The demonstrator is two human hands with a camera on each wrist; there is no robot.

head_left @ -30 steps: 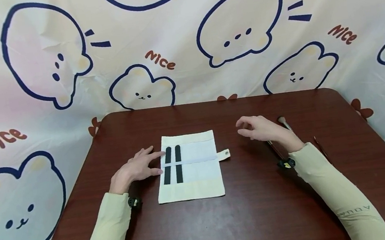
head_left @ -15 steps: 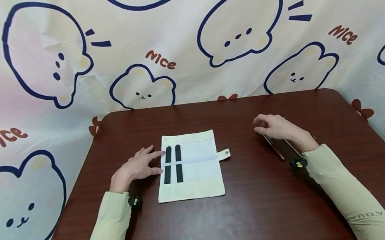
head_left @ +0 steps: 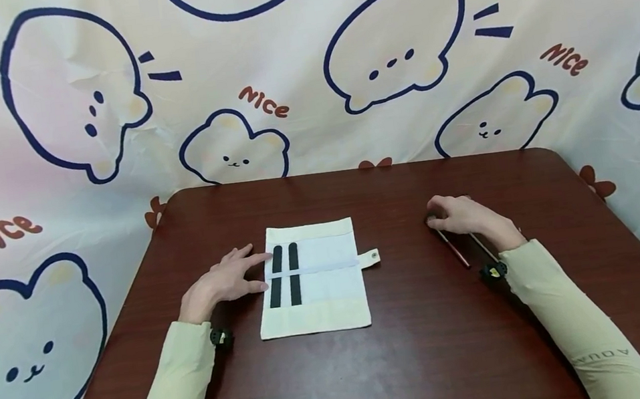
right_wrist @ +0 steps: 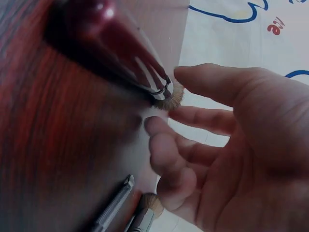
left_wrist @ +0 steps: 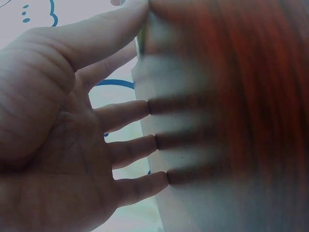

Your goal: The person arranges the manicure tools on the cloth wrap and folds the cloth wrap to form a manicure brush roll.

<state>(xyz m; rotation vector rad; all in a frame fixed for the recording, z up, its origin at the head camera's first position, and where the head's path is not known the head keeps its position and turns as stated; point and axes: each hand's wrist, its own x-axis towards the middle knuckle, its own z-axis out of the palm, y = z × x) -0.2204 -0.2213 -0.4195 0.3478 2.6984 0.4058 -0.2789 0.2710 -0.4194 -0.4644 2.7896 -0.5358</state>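
Note:
In the head view, the left hand [head_left: 222, 285] lies at the left edge of a white fabric roll [head_left: 334, 305], index finger and thumb resting on it. Its fingers are spread [left_wrist: 130, 152] in the left wrist view. Two dark strips [head_left: 296, 289] show on the roll's left part. The right hand [head_left: 468, 217] is over the brushes at right. In the right wrist view, its thumb and index finger [right_wrist: 198, 116] are parted around the bristle end of a dark red brush [right_wrist: 116, 46]; no firm pinch shows. The other fingers curl loosely.
A snap tab [head_left: 369, 258] sticks out from the roll's right side. Beneath the right hand lie a thin silver-ended tool [right_wrist: 113, 203] and another brush [right_wrist: 150, 205]. A patterned cloth [head_left: 312, 140] hangs behind the brown table [head_left: 344, 385].
The right hand has moved right from the spot between roll and brushes, then slightly down to the nearest brush's upper end. The left hand stays on the roll's edge.

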